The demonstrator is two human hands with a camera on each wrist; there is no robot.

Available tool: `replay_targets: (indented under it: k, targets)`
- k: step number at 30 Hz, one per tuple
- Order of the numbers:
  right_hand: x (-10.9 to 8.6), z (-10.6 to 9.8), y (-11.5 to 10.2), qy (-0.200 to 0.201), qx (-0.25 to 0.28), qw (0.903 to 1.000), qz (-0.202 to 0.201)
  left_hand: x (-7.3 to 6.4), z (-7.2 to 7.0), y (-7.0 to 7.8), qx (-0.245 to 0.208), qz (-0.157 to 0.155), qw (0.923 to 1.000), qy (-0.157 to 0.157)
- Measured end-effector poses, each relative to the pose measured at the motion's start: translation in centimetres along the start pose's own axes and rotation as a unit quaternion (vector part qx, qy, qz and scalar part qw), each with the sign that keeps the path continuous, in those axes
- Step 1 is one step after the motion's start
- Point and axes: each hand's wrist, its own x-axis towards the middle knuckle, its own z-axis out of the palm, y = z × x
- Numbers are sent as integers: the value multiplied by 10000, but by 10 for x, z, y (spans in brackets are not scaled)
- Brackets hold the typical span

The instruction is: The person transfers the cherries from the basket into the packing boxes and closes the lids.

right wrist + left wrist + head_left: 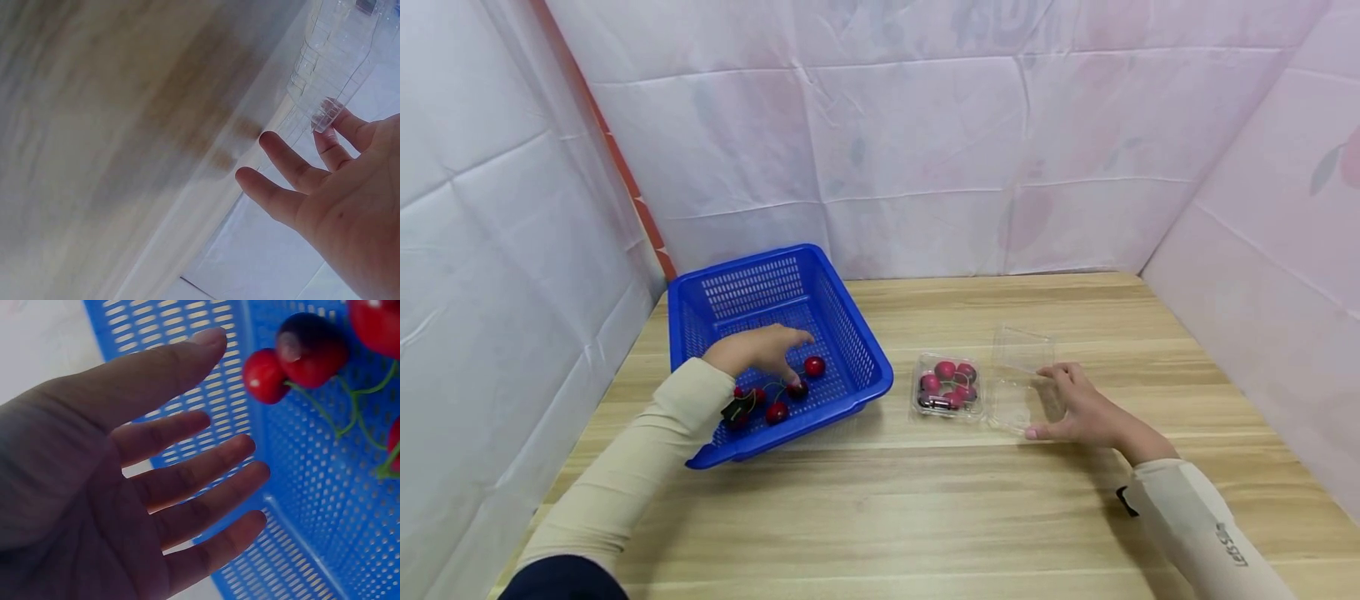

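Note:
My left hand [762, 348] reaches over a blue plastic basket [868, 367], fingers spread and nothing held. Below it lie several red and dark cherries [815, 367] with green stems, partly hidden by the hand and sleeve. In the left wrist view, the thumb points toward a dark red cherry [312, 350]. A clear plastic clamshell box [951, 357] with several cherries inside stands right of the basket, its transparent lid [1022, 350] folded out to the right. My right hand [1078, 412] touches the lid's right side, thumb and fingers apart; in the right wrist view, two fingertips overlap the lid's edge.
A light wooden table [880, 517] carries everything. White printed cloth walls [917, 125] enclose its back and both sides. A small black object [1126, 501] shows beside the right sleeve.

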Motion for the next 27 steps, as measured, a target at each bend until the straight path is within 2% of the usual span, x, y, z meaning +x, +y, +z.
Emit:
replay_targets:
  k: [9,13,20,27]
  targets:
    - [0,0,0,22,-14,10000,2,14,12,0,6,-482,9980,-421]
    - [1,0,1,31,-96,9999,20,19,18,-1,56,-589,9968,-536]
    - [2,2,2,14,-64,10000,25,25,23,-1,70,-561,9976,-394]
    - [1,1,1,41,-56,10000,5,28,23,-1,389,-255,9986,-254]
